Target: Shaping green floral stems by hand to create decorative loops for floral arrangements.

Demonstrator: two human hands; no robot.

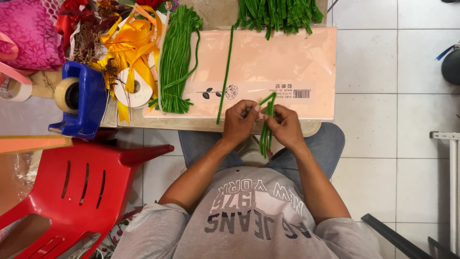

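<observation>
A red plastic chair [72, 192] is standing left of the person, beside a blue tape dispenser [86, 98]. A pink paper pack [268, 62] is lying on the table edge. Over its near edge, the left hand [238, 122] and right hand [286, 125] are both pinching 1 bent green stem [266, 127], which is hanging down between them

A flat rectangular package of peach-pink paper [268, 57] in clear wrap lies on the table; near its front edge sits a white strip label [254, 92] with black rose drawing and barcode
</observation>
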